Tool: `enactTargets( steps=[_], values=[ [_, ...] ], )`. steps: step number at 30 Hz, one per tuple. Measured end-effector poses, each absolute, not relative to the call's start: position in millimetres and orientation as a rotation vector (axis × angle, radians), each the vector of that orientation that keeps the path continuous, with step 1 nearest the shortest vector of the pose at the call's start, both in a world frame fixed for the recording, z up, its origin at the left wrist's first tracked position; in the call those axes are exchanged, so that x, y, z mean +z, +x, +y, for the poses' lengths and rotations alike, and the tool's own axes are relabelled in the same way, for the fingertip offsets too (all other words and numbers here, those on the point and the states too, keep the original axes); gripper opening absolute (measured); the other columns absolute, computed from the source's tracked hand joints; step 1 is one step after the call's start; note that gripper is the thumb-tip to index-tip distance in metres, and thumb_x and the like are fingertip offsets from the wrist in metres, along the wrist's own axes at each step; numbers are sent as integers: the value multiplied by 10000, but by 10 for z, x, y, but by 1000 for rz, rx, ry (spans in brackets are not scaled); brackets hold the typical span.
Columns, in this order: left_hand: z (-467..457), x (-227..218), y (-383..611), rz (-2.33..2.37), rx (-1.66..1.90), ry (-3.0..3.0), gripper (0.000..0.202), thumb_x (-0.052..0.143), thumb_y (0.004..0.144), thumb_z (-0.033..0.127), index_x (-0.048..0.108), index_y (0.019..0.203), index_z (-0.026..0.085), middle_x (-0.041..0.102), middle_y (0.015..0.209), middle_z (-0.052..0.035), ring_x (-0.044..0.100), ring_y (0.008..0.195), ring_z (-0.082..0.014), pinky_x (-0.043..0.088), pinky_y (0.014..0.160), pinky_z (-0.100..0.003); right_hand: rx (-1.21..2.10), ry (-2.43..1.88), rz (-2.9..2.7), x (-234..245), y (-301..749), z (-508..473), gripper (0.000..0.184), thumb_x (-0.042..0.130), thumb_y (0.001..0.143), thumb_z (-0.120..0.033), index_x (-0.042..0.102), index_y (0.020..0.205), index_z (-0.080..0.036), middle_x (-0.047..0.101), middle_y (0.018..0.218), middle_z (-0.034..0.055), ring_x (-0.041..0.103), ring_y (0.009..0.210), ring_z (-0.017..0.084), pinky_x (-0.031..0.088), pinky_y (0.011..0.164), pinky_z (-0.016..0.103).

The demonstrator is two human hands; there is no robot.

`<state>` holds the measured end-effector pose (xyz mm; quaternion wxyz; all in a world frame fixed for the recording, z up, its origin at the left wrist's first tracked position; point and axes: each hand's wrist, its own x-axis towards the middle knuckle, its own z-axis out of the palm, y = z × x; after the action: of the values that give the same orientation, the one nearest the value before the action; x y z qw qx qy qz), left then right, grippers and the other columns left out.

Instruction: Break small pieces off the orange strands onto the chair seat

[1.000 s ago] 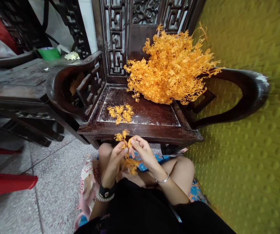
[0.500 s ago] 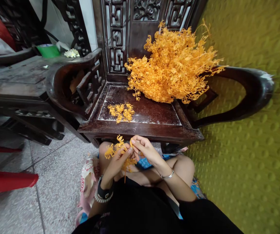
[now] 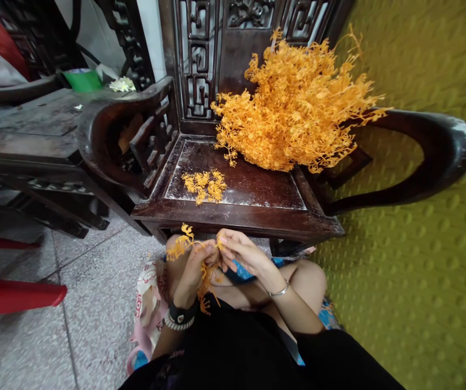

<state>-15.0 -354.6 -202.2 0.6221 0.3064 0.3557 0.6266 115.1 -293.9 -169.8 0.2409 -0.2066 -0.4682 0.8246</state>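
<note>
Above my lap, my left hand is closed on an orange plastic flower sprig, whose curly heads stick out to the left and hang below the palm. Fingertip to fingertip with it, my right hand pinches a small orange piece at the sprig's end; the fingers hide most of it. In front of the hands, a small cluster of orange flower heads lies on the seat of a dark wooden chair. Behind it, a large heap of orange sprigs leans against the chair's back and right armrest.
A dark wooden side table stands at the left, holding a green tape roll and a pale flower. Red stool legs reach in from the left edge. A pink-and-white bag rests by my left knee. A yellow dimpled surface rises at the right.
My left hand has turned, so the sprig's heads have swung left and more of it dangles below the palm. The fingertips of both hands stay close together. The view has shifted slightly.
</note>
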Motion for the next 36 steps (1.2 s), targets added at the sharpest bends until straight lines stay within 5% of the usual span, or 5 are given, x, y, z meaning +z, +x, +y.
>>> enactTargets(
  steps=[13,26,32,36],
  values=[
    [-3531,-2037,-116,936,1360,835,355,573,823,468,513,609,191,463,552,28,399,517,-116,383,547,-255,2077,-733,-1727,-1670,1283,-2870,271,575,865,-395,570,776,-139,647,617,2,589,430,82,438,462,185],
    [-3607,-1996,200,941,1616,651,421,633,775,517,414,598,204,328,584,46,279,525,-102,314,508,-247,572,-710,-2112,-1595,1203,-3120,142,476,876,-151,616,867,-173,660,717,37,596,610,118,457,579,224],
    [-3760,-1906,204,909,1751,665,426,603,820,466,395,561,199,342,537,44,305,499,-101,320,480,-247,444,-925,-1657,-1556,1400,-2746,158,473,872,-208,589,766,-197,605,624,-3,579,525,119,476,548,240],
    [-3779,-1930,75,809,1733,651,424,578,824,392,373,510,194,315,488,46,308,472,-97,335,473,-242,557,-1079,-1440,-1473,1600,-2238,159,498,887,-317,602,868,-198,538,579,-34,521,466,116,467,508,245]
  ],
)
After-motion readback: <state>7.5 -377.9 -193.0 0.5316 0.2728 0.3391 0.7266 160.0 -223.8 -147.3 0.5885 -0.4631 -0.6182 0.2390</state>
